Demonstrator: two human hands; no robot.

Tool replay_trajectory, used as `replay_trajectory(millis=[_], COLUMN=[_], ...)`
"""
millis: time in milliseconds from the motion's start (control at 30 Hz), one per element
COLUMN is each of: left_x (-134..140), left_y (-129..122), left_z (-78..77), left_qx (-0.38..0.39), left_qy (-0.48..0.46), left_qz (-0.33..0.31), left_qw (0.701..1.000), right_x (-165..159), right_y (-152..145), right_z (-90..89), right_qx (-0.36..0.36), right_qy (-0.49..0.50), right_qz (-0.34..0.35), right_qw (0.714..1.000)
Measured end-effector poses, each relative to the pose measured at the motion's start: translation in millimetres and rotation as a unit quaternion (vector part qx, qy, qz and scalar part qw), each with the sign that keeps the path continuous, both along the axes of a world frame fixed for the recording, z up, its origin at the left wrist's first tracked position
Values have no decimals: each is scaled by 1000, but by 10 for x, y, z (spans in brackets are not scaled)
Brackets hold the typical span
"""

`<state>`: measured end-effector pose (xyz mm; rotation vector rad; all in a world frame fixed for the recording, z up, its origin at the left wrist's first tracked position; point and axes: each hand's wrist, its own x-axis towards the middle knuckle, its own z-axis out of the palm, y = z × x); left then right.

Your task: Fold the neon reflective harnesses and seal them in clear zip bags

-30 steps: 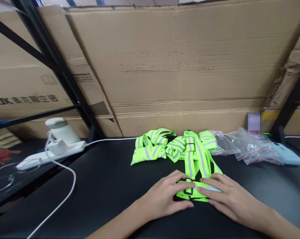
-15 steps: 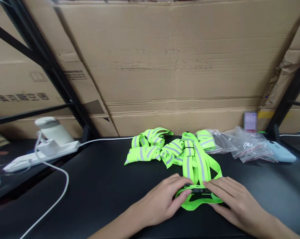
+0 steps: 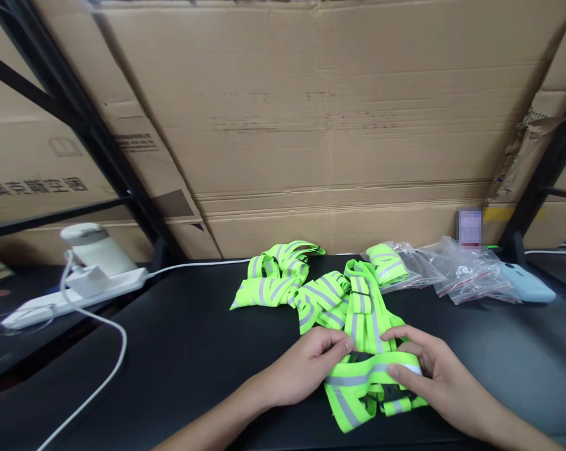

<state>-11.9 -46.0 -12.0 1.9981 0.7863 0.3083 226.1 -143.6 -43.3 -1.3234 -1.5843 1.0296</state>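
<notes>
Near the front edge of the bench (image 3: 207,357), the left hand (image 3: 304,364) has thumb and forefinger pinched on a neon-green reflective harness (image 3: 366,335), while the right hand (image 3: 435,373) grips its folded band (image 3: 365,371), thumb in front. From there its straps run back toward the middle of the far edge, beside a heap of matching strapping (image 3: 283,288). Toward the far right corner I see clear plastic bags (image 3: 475,275) against a light-blue object (image 3: 531,285), cardboard (image 3: 320,138) standing behind.

Dark Chinese characters (image 3: 41,186) reading 奥克斯空调 run across the cardboard box (image 3: 10,153) at left, beneath a faint open-book symbol (image 3: 65,147). Printed lines (image 3: 136,142) on the neighboring cardboard panel (image 3: 132,119) are too small to read; an upright item (image 3: 469,227) at right is pixelated beyond legibility.
</notes>
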Motion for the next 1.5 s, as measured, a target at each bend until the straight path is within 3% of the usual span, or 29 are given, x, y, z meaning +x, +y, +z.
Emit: replay_trajectory(millis=[100,233,400,500,667,767,867,967,1067,1133,1333,1500], left_x=[48,60,20,37,139,200,226,230,261,311,497,603], left_y=[40,121,282,398,628,714,716,679,685,748,1202,1370], left_z=[-20,-36,-71,-110,-232,-280,-261,-210,-191,-185,2,32], left_qx=[25,117,237,311,372,366,318,303,336,351,311,245], left_qy=[-1,-16,32,65,96,91,44,-11,-24,-20,-58,-74], left_qz=[19,49,-1,-11,35,76,112,64,-1,-4,175,234], left_qw=[999,992,971,948,923,923,940,951,942,936,932,938], right_x=[6,65,106,117,141,161,177,177,157,135,61,31], right_y=[20,1,-42,-29,9,-10,-42,-37,-2,12,-22,-2], right_z=[-34,-37,8,-29,-103,-46,20,2,-58,-65,28,-8], right_qx=[-5,60,128,195,316,338,330,334,348,366,422,391], right_qy=[8,-93,-200,-275,-378,-403,-404,-400,-402,-396,-368,-328], right_qz=[10,-5,31,27,1,41,74,71,70,77,107,91], right_qw=[1000,994,971,941,870,849,850,851,844,838,821,855])
